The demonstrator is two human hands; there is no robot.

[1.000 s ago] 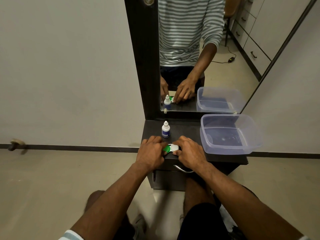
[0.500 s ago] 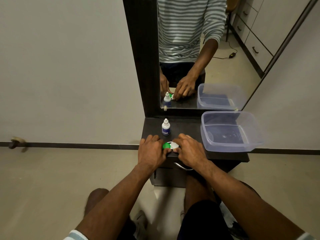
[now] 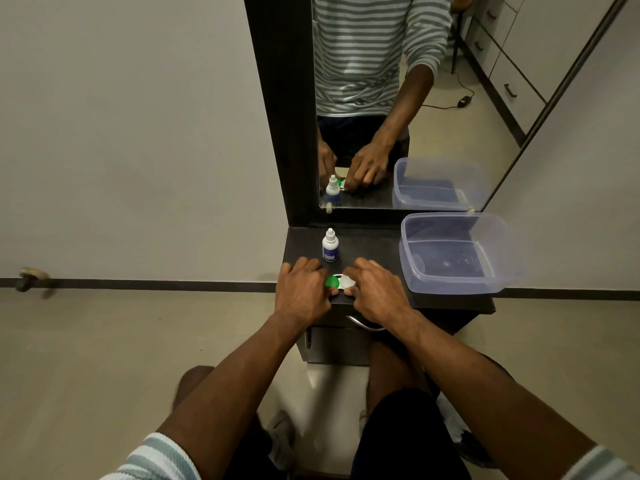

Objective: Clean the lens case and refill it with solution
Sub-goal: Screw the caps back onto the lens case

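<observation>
At the near edge of the dark table (image 3: 374,244), the lens case (image 3: 339,282) is lying between both hands: left hand (image 3: 304,289) curling round its green cap, right hand (image 3: 377,289) pinching its white cap. Solution bottle (image 3: 330,245) is standing just beyond; clear tub (image 3: 457,252) is sitting far right.

A single head view looks forward and steeply down from above the seated person onto the near worktop (image 3: 374,244) and hands (the mirror (image 3: 415,133) behind faces back).
</observation>
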